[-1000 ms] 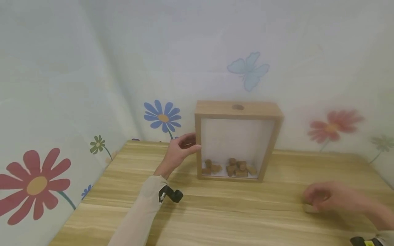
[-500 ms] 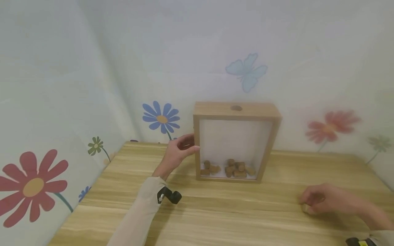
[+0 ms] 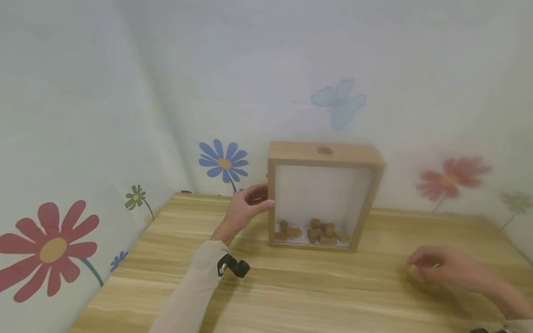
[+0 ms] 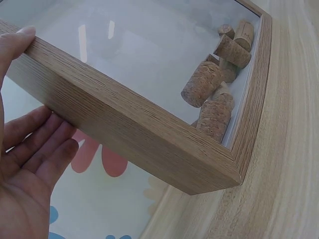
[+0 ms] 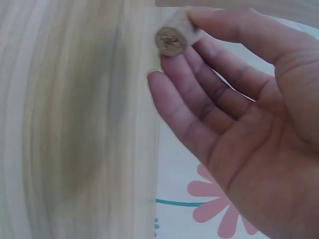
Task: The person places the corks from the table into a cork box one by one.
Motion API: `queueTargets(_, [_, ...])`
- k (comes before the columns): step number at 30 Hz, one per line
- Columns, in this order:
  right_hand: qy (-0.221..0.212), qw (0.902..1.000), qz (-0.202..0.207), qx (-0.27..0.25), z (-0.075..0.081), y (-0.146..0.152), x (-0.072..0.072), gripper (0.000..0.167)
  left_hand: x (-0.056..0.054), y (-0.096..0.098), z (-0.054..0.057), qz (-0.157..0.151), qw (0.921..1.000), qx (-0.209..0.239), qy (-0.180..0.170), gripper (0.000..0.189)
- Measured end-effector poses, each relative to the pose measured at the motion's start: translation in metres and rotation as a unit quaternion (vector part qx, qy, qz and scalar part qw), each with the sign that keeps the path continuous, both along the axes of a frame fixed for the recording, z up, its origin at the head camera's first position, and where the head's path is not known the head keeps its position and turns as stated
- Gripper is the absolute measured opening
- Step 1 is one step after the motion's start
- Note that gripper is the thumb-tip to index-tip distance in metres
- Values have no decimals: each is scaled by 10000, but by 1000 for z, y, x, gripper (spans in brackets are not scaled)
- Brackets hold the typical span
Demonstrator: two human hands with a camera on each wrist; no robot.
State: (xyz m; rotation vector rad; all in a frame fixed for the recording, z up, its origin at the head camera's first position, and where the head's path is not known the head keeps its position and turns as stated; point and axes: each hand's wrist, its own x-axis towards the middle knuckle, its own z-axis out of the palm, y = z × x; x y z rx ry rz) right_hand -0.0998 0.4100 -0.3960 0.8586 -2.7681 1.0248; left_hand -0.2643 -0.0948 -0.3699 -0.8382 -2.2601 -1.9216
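A wooden shadow box (image 3: 297, 150) with a clear front stands upright on the table, a round hole (image 3: 325, 151) in its top. Several corks (image 3: 327, 239) lie along its bottom, seen closer as corks (image 4: 203, 83) in the left wrist view. My left hand (image 3: 241, 210) holds the box's left side, thumb (image 4: 20, 41) over the front edge and the other fingers against the side. Off to the right of the box, my right hand (image 3: 451, 270) pinches one cork (image 5: 172, 40) between thumb and fingertips, its end face showing in the right wrist view.
The wood-grain table (image 3: 300, 289) reaches back to a pale wall covering printed with flowers and a butterfly (image 3: 339, 102). A black wrist mount (image 3: 234, 266) sits on the left sleeve (image 3: 193, 286).
The right hand has raised the cork a little from the tabletop, its fingers now higher in the head view. My left hand keeps its hold on the box, and the head view has shifted slightly.
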Motion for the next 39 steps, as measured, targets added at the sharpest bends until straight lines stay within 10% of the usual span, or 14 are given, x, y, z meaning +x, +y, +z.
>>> queueTargets(6, [-7, 9964, -823, -197, 15, -3, 4, 21, -1, 3, -1, -37, 10000, 23, 26, 62])
queueTargets(16, [639, 9751, -2120, 121, 84, -23, 1, 29, -2, 1, -1, -3, 10000, 84, -34, 63])
queueTargets(23, [1588, 9627, -2135, -485, 126, -36, -10, 35, 0, 0, 0, 42, 10000, 66, -21, 64])
queueTargets(39, [1068, 9644, -2280, -811, 198, -101, -8, 43, 4, 1, 3, -24, 10000, 5, -54, 61])
